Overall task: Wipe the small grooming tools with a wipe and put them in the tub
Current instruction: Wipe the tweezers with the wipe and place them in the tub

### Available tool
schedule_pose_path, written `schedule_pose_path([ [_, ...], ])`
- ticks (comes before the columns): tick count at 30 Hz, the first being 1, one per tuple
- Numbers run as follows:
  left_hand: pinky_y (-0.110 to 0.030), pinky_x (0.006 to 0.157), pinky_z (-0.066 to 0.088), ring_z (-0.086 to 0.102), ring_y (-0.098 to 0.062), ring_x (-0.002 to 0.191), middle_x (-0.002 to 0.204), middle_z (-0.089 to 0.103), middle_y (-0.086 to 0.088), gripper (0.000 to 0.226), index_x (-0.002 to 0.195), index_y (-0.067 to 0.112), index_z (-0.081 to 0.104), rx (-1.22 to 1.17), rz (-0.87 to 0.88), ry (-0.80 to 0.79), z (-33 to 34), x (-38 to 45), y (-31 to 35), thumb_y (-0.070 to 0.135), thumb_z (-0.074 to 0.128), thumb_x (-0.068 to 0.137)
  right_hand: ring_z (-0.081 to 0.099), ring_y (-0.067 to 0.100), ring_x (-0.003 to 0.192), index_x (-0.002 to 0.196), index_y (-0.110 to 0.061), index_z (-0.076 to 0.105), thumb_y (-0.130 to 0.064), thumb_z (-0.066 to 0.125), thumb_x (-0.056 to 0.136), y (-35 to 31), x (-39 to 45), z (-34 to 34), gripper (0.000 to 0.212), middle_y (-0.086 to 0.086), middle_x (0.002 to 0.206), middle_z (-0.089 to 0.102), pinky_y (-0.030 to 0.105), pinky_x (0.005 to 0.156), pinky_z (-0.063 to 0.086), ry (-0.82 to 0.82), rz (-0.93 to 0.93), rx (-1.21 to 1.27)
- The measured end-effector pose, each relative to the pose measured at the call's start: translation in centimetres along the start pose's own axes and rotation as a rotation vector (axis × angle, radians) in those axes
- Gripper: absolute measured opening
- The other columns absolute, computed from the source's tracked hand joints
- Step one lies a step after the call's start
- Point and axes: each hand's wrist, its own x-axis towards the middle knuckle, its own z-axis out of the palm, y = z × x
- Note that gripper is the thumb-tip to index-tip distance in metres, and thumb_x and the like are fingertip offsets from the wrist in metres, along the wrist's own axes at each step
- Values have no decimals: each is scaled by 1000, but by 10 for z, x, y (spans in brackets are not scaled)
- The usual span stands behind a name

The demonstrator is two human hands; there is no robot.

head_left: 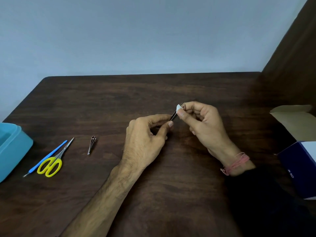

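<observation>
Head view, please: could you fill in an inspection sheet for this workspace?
Surface: dark wooden table, bare in the middle.
Job's things: teal tub at the left edge; blue-handled tool, yellow-handled scissors and metal clipper lie on the table to the tub's right; a thin metal tool is in the hands, with a white wipe at its upper end.
Clutter: open cardboard box and blue and white box at the right.
Hands: left hand pinches the tool; right hand pinches the wipe around it.
Cables: nothing seen.
Surroundings: plain pale wall; brown panel at right.
</observation>
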Motion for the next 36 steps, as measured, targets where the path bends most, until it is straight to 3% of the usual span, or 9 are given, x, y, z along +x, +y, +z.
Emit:
schedule_pose_path([
  [4,-31,65,64,79,-3,68,89,83,23,16,118,38,84,-6,-19,-20,0,0,2,32,77,105,45,10,62,99,-9,81,-20,79,101,-4,1,-1,11,9,87,66,20,44,30,70,58,116],
  [9,-28,61,63,79,-5,68,91,83,20,14,116,36,85,-19,-27,-34,-2,1,2,32,76,106,49,2,60,95,-11,83,-20,85,97,-2,-1,0,10,2,82,73,14,54,40,-20,4,-26],
  [15,-24,60,60,78,-4,66,88,83,22,12,113,35,85,-14,-32,-22,-1,1,1,31,78,105,57,0,58,99,-1,80,-11,81,97,-6,-1,-2,10,10,88,74,11,50,39,60,24,103],
  [22,-28,62,61,77,-3,65,87,83,23,11,112,37,85,-31,-43,-29,0,2,0,33,78,105,42,1,49,95,-11,80,-25,81,95,-6,0,-3,15,3,80,71,15,43,30,95,35,156],
  [26,-24,60,60,77,-5,66,88,83,20,12,113,37,85,-52,-39,-50,-2,3,3,34,75,107,39,4,50,94,-13,80,-17,78,101,-7,1,-2,9,-1,80,72,18,43,28,106,65,176],
  [32,-30,49,60,72,-8,62,88,84,13,13,115,29,85,-148,-101,-12,-4,4,3,29,76,106,49,1,53,99,-11,79,-13,78,102,-5,6,-8,4,0,84,73,17,45,34,263,84,198],
  [36,-30,48,59,71,-5,59,88,84,15,13,115,29,85,-129,-78,-7,-3,4,4,31,78,105,57,0,59,96,-14,81,-19,84,98,-3,1,-1,6,2,88,79,11,54,42,194,-43,23],
])
